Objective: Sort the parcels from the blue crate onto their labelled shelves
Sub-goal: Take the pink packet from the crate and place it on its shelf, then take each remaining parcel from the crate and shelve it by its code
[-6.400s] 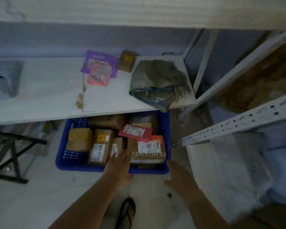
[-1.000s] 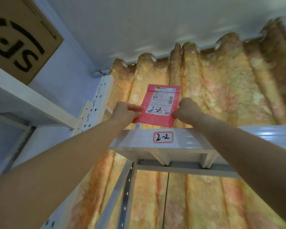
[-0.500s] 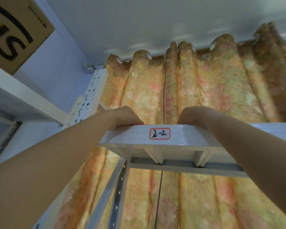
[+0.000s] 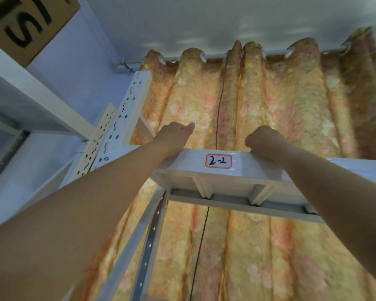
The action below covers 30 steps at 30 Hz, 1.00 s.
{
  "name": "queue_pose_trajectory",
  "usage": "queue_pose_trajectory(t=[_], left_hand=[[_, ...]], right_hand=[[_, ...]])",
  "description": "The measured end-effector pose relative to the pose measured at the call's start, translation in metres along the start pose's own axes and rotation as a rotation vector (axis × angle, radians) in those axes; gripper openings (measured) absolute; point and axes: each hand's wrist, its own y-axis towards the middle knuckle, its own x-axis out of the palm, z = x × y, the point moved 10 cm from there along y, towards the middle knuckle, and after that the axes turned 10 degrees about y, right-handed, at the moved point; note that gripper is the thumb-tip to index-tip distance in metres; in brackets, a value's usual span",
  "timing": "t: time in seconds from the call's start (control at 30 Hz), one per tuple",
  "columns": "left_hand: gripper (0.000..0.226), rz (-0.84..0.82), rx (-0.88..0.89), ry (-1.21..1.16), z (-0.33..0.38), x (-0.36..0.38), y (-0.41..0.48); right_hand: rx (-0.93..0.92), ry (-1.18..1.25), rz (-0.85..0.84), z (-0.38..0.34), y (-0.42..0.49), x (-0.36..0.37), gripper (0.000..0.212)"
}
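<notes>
I look up at the white top shelf (image 4: 269,168), whose front edge carries a red-bordered label reading 2-2 (image 4: 218,161). My left hand (image 4: 174,137) and my right hand (image 4: 264,141) reach over that edge, one on each side of the label. Both show curled knuckles, and the left thumb points right. The shelf edge hides their undersides and whatever lies on the shelf top. The red parcel is not visible, and neither is the blue crate.
A flowered orange curtain (image 4: 280,101) hangs behind the shelf from a rail under the ceiling. A perforated white upright (image 4: 126,118) stands to the left. Further left, a higher shelf (image 4: 24,98) carries a brown cardboard box (image 4: 24,25) with black lettering.
One second ago both hands held the red parcel upright above the 2-2 label. It has since gone down behind the shelf edge and out of sight. Both hands now show slightly higher above the edge.
</notes>
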Motion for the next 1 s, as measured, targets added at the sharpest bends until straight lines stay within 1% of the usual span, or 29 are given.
queue_pose_trajectory(t=[0.07,0.1,0.13,0.2,0.23,0.3,0.33,0.4,0.5,0.57,0.63,0.73,0.8,0.87,1.0], left_hand=[[0.046,0.106,0.028,-0.099,-0.004,-0.009,-0.011],[0.047,0.136,0.041,-0.158,-0.01,-0.011,-0.02],[0.048,0.162,0.055,-0.19,-0.016,-0.014,-0.032],[0.052,0.196,0.074,-0.172,-0.031,-0.017,-0.064],[0.054,0.208,0.068,-0.129,-0.041,-0.02,-0.084],[0.057,0.237,0.054,0.026,-0.057,-0.031,-0.128],[0.058,0.247,0.06,0.111,-0.062,-0.038,-0.154],[0.057,0.246,0.094,0.269,-0.065,-0.051,-0.207],[0.056,0.187,0.103,0.543,-0.065,-0.065,-0.286],[0.055,0.085,0.079,0.704,-0.065,-0.068,-0.333],[0.053,-0.025,0.004,0.833,-0.068,-0.073,-0.38],[0.052,-0.191,-0.097,0.968,-0.07,-0.08,-0.462],[0.054,-0.338,-0.166,1.018,-0.074,-0.086,-0.526],[0.057,-0.475,-0.293,1.071,-0.081,-0.1,-0.592],[0.063,-0.758,-0.719,1.139,-0.09,-0.15,-0.74]], right_hand=[[-0.042,-0.014,0.076,-0.001,-0.011,-0.01,0.03],[-0.091,0.002,0.115,-0.004,-0.018,-0.014,0.03],[-0.134,0.049,0.142,-0.007,-0.026,-0.017,0.031],[-0.201,0.189,0.224,-0.012,-0.048,-0.025,0.035],[-0.267,0.222,0.275,-0.016,-0.063,-0.029,0.036],[-0.465,0.194,0.335,-0.031,-0.101,-0.028,0.038],[-0.569,0.184,0.344,-0.041,-0.123,-0.025,0.038],[-0.725,0.177,0.292,-0.055,-0.164,-0.012,0.039],[-0.83,0.187,0.109,-0.07,-0.224,0.021,0.041],[-0.806,0.282,-0.024,-0.072,-0.267,0.039,0.043],[-0.768,0.397,-0.172,-0.07,-0.315,0.058,0.044],[-0.711,0.471,-0.454,-0.063,-0.393,0.096,0.049],[-0.692,0.489,-0.656,-0.059,-0.454,0.124,0.053],[-0.7,0.485,-0.831,-0.06,-0.518,0.148,0.056],[-0.733,0.499,-1.174,-0.07,-0.665,0.17,0.06]])
